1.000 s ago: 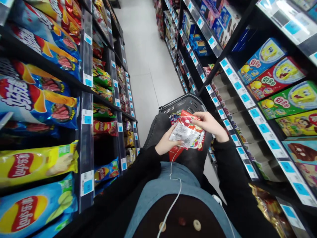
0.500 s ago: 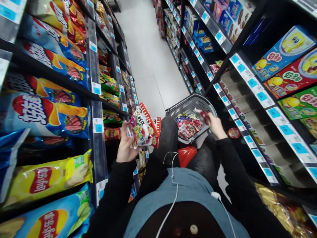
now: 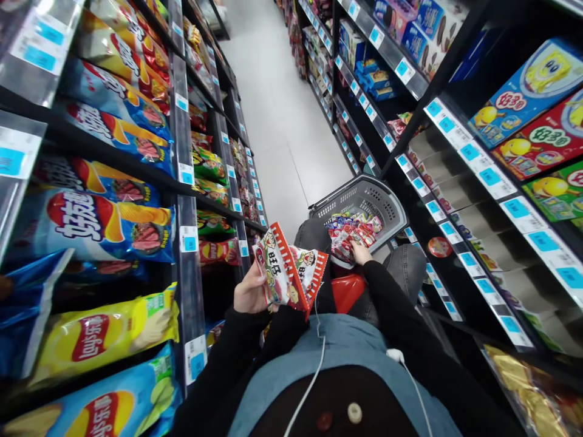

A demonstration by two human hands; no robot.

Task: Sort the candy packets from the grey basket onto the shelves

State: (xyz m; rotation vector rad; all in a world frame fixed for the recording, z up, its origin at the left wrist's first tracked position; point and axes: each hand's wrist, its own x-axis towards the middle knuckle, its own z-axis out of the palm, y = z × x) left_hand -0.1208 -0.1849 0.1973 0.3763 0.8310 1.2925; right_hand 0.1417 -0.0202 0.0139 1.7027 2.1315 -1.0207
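Observation:
My left hand (image 3: 248,292) is closed round a few red and white snack packets (image 3: 291,273), held up in front of my knee. My right hand (image 3: 362,252) reaches down into a grey shopping basket (image 3: 387,203) and rests among the small red snack packets (image 3: 348,233) in it. Its fingers are buried in the packets, so their grip is hidden. The basket stands on the floor by a red base (image 3: 346,290), between my knees.
A shelf of chip bags (image 3: 91,212) rises close on my left. Shelves of boxed sweets (image 3: 523,121) with blue price tags run along my right. The light floor of the narrow aisle (image 3: 282,121) stretches ahead past the basket.
My left hand has swung the packets out to the left and lowered them a little. My right hand has gone from holding a packet over the basket to reaching down into it.

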